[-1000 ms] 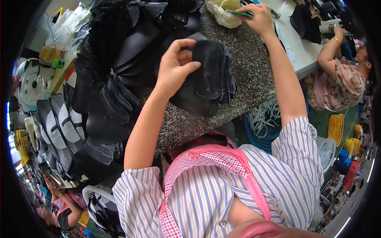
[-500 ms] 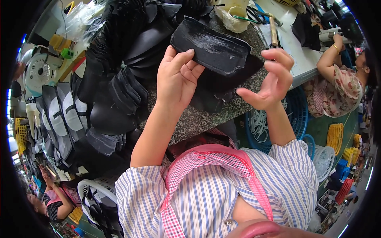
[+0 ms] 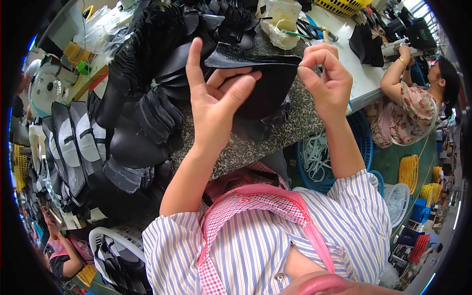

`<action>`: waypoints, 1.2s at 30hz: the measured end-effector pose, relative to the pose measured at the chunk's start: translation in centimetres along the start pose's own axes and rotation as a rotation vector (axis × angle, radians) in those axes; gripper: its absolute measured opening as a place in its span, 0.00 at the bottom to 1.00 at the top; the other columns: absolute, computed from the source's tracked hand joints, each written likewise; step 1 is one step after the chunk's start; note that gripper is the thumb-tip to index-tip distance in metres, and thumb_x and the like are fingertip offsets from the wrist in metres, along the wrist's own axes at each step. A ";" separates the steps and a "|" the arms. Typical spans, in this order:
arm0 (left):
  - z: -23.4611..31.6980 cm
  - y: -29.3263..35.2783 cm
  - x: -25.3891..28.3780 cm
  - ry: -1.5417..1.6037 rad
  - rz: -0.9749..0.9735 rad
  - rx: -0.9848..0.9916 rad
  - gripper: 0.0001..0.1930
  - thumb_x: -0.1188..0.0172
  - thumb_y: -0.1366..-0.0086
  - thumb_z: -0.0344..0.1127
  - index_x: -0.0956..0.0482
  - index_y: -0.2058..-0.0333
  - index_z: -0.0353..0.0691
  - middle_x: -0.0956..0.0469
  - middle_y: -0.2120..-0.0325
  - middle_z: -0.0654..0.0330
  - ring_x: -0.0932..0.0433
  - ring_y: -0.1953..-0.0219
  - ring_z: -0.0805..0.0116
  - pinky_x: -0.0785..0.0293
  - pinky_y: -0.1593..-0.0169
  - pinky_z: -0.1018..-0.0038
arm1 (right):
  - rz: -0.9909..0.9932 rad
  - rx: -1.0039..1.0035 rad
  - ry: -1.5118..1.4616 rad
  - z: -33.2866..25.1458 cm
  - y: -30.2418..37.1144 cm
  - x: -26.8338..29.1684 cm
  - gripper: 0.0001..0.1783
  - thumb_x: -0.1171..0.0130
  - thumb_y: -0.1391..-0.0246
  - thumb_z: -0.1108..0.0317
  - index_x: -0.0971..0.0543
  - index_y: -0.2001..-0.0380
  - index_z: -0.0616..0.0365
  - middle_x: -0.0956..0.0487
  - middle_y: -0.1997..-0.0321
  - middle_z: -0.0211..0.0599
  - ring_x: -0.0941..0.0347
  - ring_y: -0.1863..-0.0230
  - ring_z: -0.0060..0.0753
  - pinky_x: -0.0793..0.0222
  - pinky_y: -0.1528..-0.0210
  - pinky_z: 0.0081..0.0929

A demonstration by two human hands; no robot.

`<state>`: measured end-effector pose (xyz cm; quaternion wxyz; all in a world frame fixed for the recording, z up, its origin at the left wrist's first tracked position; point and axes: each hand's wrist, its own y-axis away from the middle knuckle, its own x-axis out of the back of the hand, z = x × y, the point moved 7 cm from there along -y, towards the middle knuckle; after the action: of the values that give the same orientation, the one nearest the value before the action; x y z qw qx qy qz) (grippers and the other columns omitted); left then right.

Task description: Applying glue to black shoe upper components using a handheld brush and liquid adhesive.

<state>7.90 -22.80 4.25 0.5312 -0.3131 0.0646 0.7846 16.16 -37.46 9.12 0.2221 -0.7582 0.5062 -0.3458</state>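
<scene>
A black, leather-like shaped piece is held up over the speckled stone tabletop. Its rough, folded edge runs along the top, and a smooth panel hangs below. My left hand grips it from the left between thumb and fingers, the index finger pointing up. At the far right corner of that edge, my right hand pinches the piece between thumb and fingertips. Left of my hands lie piles of similar black pieces. Beyond the held piece stands a whitish, glue-crusted pot with a green-handled brush.
A blue basket of white strips stands below the table's right side. A white basket with black pieces is at lower left. One co-worker sits at the white table on the right, another at far left.
My right hand, apart from the piece before, has come to its right corner and now pinches it. The piece has tipped, so its rough face shows edge-on and the panel hangs down.
</scene>
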 end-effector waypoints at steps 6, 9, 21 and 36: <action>1.3 -0.3 1.0 -0.333 -0.004 -0.047 0.10 0.47 0.46 0.25 0.31 0.64 0.33 0.26 0.76 0.58 0.25 0.74 0.73 0.31 0.71 0.85 | -0.143 -0.260 -0.237 1.5 -0.2 -0.1 0.09 0.44 0.57 0.65 0.27 0.78 0.60 0.29 0.73 0.26 0.39 0.68 0.18 0.47 0.59 0.17; 1.4 -0.7 1.6 -0.284 0.043 0.013 0.05 0.47 0.44 0.30 0.29 0.71 0.35 0.26 0.80 0.60 0.25 0.79 0.74 0.34 0.77 0.87 | -0.127 -0.208 -0.178 0.9 -0.5 0.0 0.13 0.44 0.55 0.60 0.26 0.73 0.60 0.28 0.71 0.26 0.40 0.69 0.16 0.46 0.61 0.15; -0.5 -1.2 3.2 0.039 0.047 0.295 0.07 0.47 0.44 0.35 0.31 0.74 0.37 0.26 0.83 0.57 0.26 0.84 0.72 0.34 0.83 0.87 | -0.102 -0.204 -0.272 1.6 -0.1 0.3 0.22 0.47 0.54 0.51 0.27 0.66 0.62 0.28 0.64 0.30 0.39 0.64 0.16 0.47 0.61 0.14; -1.8 -1.2 3.4 0.010 0.052 0.329 0.11 0.48 0.44 0.34 0.34 0.66 0.34 0.25 0.77 0.54 0.25 0.81 0.71 0.32 0.80 0.85 | -0.133 0.064 0.164 -0.2 -0.4 -1.1 0.13 0.38 0.67 0.62 0.25 0.76 0.56 0.27 0.72 0.27 0.37 0.63 0.29 0.45 0.57 0.25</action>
<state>8.90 -20.42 1.17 0.5547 -0.2241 0.2031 0.7751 15.97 -36.29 9.16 0.1805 -0.7518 0.4600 -0.4367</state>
